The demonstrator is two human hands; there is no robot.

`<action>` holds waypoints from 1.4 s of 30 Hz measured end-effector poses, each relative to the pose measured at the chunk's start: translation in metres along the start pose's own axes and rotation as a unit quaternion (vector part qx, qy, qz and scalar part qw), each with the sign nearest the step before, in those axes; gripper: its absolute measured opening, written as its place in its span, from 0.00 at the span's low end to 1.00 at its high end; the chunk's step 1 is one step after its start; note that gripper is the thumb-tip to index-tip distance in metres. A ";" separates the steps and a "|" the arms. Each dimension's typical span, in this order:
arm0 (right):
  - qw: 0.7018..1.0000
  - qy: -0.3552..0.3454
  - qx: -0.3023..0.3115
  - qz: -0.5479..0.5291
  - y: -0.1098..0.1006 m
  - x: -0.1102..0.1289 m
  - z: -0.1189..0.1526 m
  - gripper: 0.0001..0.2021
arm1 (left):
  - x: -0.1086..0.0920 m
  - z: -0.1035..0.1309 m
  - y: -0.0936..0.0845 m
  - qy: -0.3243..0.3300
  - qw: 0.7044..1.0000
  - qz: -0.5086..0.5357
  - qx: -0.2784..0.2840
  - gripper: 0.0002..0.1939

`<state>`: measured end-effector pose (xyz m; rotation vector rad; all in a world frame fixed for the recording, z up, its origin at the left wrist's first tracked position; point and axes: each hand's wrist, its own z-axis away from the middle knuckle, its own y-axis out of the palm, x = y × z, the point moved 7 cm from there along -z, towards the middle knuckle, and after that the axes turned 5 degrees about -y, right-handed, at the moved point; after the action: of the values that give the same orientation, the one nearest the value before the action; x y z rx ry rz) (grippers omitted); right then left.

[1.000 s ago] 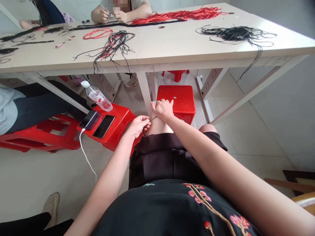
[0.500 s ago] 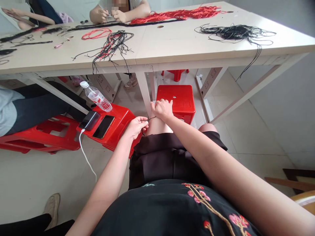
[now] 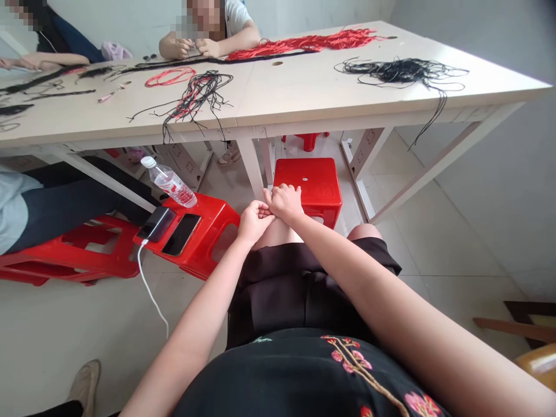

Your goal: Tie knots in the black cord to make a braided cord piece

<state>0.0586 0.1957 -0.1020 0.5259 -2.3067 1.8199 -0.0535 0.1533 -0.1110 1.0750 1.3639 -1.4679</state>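
Note:
My left hand [image 3: 255,223] is pinched closed beside my right hand, its fingertips reaching the right wrist. Half a second ago a thin black cord ran from those fingers to under my right palm; now it is hidden between the hands. My right hand [image 3: 285,201] lies flat over my bare knee [image 3: 278,233], palm down with fingers stretched and slightly spread. Whatever is under the palm cannot be seen.
A red stool [image 3: 308,179] stands past my knees. Left of me, another red stool [image 3: 204,226] bears a water bottle [image 3: 174,182], a phone [image 3: 181,234] and a dark cabled device [image 3: 157,224]. Black cords [image 3: 399,70] and red cords [image 3: 304,43] lie on the table [image 3: 278,87]; people sit around it.
My left hand has moved right and up against my right hand, closing the gap where the black cord showed. The right hand stays on the knee. The view has tilted slightly upward.

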 end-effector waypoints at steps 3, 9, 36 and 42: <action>1.000 0.007 0.010 -0.003 -0.001 -0.002 0.000 0.28 | -0.004 -0.005 0.001 0.026 0.997 -0.069 -0.010 0.10; 0.998 0.027 0.001 -0.055 -0.002 -0.003 0.003 0.26 | 0.001 -0.014 0.001 -0.011 0.998 -0.035 0.047 0.13; 0.890 -0.118 -0.091 -0.431 -0.064 -0.005 0.095 0.06 | -0.043 0.039 0.001 -0.094 0.979 0.178 0.031 0.18; 0.863 -0.029 -0.015 -0.505 -0.050 -0.007 0.099 0.07 | -0.039 0.044 0.002 -0.103 0.980 0.164 0.033 0.17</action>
<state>0.0931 0.0913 -0.0834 1.4398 -1.5183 1.2106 -0.0428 0.1105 -0.0721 1.0974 0.9480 -1.3429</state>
